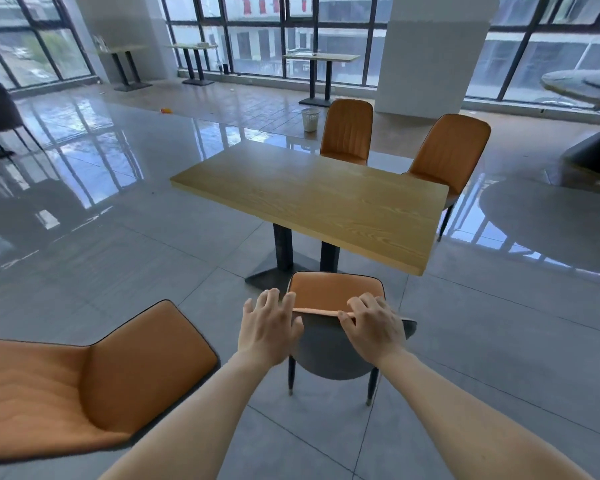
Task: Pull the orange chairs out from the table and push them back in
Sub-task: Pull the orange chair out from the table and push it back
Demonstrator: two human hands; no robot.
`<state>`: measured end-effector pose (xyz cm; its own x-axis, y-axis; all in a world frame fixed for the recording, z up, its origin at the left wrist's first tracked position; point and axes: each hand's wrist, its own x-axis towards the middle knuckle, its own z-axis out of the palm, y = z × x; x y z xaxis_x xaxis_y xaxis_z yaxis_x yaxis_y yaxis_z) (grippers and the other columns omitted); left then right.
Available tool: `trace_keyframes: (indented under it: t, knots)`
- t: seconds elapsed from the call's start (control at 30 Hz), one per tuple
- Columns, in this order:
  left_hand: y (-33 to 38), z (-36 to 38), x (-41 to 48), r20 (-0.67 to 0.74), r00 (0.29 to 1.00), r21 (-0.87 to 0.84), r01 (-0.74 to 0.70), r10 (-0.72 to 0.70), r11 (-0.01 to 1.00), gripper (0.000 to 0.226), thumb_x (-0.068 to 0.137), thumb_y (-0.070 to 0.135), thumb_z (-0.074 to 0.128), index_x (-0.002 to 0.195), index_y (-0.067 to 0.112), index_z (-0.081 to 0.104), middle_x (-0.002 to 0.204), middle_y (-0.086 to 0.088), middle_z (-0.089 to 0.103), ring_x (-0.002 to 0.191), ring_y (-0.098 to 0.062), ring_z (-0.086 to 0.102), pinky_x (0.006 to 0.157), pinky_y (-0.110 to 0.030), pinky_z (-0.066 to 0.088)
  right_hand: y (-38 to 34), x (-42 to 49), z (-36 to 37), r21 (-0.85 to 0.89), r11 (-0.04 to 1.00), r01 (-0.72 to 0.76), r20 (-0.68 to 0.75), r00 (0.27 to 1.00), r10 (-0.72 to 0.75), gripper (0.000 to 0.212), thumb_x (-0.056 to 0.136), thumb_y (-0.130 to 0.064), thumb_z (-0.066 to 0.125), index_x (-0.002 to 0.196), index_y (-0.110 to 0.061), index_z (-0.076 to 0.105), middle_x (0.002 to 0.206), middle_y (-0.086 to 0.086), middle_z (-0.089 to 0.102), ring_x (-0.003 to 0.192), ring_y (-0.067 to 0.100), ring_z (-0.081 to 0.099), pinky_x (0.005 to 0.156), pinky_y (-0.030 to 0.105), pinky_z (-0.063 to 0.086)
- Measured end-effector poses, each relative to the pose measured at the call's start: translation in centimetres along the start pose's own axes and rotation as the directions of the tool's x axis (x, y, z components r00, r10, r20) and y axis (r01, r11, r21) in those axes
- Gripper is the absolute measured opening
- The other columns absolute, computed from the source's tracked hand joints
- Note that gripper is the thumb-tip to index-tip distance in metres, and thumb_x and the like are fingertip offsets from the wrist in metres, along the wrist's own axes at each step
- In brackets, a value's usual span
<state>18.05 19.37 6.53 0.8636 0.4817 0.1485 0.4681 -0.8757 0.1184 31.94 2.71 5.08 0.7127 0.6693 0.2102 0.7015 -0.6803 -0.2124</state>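
A white slotted wastebasket stands on the tiled floor beyond the worktop, just left of the far chairs; its contents cannot be determined. The worktop is a rectangular light wood-grain slab on 2 dark posts with a flat dark base plate. 4 orange chairs are in view. The near orange chair stands at the near long edge of the worktop with its backrest toward the person; its whole seat shows, so it is not tucked under the slab, and the front of the seat lies close to the base plate. It has an orange padded seat with dark piping, an orange inner backrest face, a grey outer shell and thin dark legs with pale tips. The left hand is at the left corner of the backrest top edge, its fingers spread and extended, gripping nothing. The right hand grips the right part of the same top edge, fingers curled over the front and thumb on the rear. The left orange chair stands well clear of the worktop at lower left, its seat facing right. The far-left orange chair and far-right orange chair stand side by side at the opposite long edge, facing the person, seats partly hidden behind the slab.
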Motion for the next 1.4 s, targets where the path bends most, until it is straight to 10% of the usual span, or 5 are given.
trace_keyframes:
  t: [0.83, 1.4]
  knots:
    - [-32.2, -12.7, -19.4, -0.064, 0.988, 0.079, 0.149, -0.144, 0.986, 0.047, 0.098, 0.046, 0.040, 0.139, 0.023, 0.045, 0.141, -0.008, 0.049, 0.134, -0.027, 0.043, 0.114, -0.055, 0.028, -38.8, -4.3, 0.9, 0.121, 0.973, 0.198, 0.041, 0.978, -0.204, 0.045, 0.099, -0.050, 0.042, 0.125, -0.018, 0.058, 0.127, 0.004, 0.061, 0.116, 0.027, 0.052, 0.095, 0.044, 0.044]
    - [-53.2, -11.6, -16.1, 0.003, 0.960, 0.103, 0.280, -0.282, 0.954, 0.049, 0.098, 0.047, 0.036, 0.140, 0.023, 0.044, 0.143, -0.009, 0.047, 0.137, -0.027, 0.040, 0.114, -0.056, 0.028, -56.6, 4.3, 10.1, 0.165, 0.948, 0.273, 0.117, 0.949, -0.294, 0.046, 0.100, -0.049, 0.042, 0.131, -0.018, 0.058, 0.130, 0.002, 0.062, 0.120, 0.025, 0.053, 0.097, 0.039, 0.044]
